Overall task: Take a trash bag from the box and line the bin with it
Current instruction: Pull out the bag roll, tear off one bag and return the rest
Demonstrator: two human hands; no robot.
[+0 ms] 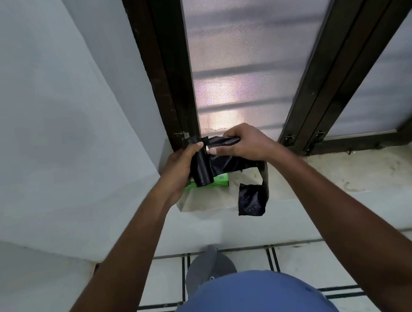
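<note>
So, going from the left: the left hand (180, 169) is wrapped around a roll of black trash bags (202, 171), and the roll stands roughly upright in that fist, its bottom end poking out just above the green box (218, 181) on the window ledge (327, 176). That box sits right under the left hand, close in.

Moving right, the right hand (242, 143) is touching distance from the left, thumb nearly meeting the left thumb, and it's closed on the loose bag (223, 141) coming off the top of the roll. The unrolled stretch runs sideways from the roll toward the right, passes under the right wrist, then drops so the free end (252, 200) hangs over the ledge edge below the right hand.

So the key thing is that the roll's long axis is up-down while the bag strip runs left-right, basically at right angles. My guess is the tear line is somewhere between the two thumbs, so pulling the hands apart should split one bag off. Can't actually see the perforation though.

The grey bin (208, 268) seems to be on the floor, well below both hands, near the person's body.
</note>
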